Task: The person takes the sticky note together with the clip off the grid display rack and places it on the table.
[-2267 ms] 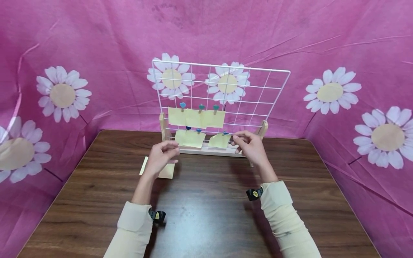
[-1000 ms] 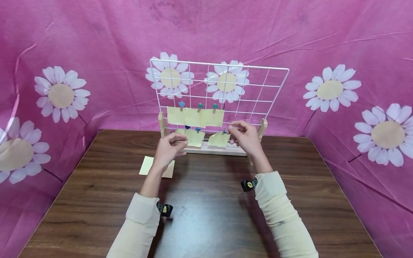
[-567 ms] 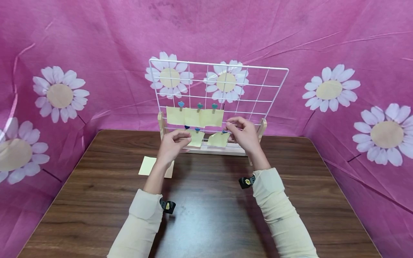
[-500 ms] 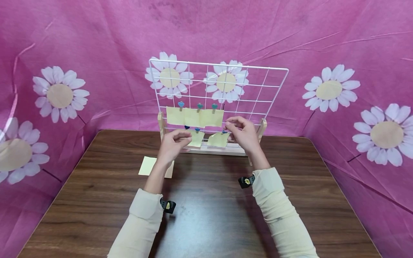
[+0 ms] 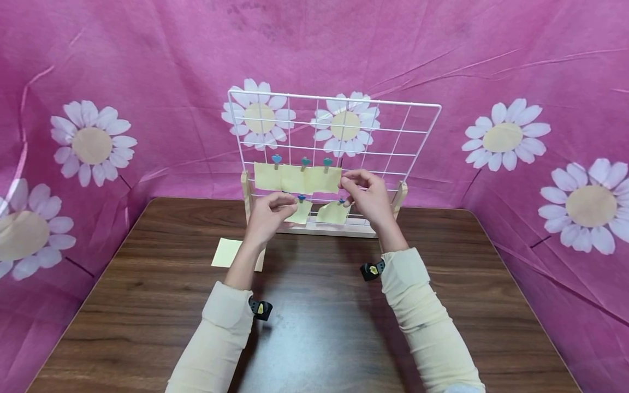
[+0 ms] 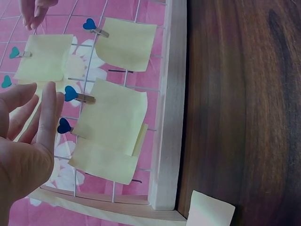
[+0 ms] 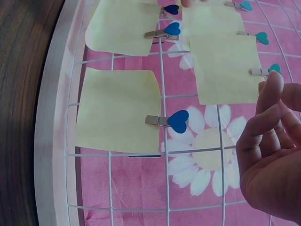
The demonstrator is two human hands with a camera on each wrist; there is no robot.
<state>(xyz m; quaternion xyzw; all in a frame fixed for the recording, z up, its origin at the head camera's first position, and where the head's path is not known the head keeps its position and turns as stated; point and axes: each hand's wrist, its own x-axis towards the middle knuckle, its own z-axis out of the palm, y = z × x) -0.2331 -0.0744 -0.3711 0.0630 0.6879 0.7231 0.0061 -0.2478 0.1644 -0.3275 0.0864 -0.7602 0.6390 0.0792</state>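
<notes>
Paper [image 5: 227, 252] lies on the table [image 5: 314, 322]. The left hand [image 5: 266, 219], empty, with its fingers apart, is in front of the low notes [image 5: 333, 213]. The right hand [image 5: 369, 197], empty too, with bent fingers, is just beside the top notes [image 5: 295, 180]. Heart clips [image 5: 327, 162] hold the notes on the white rack [image 5: 339, 232]. Pink flowery cloth [image 5: 314, 43] hangs behind.
</notes>
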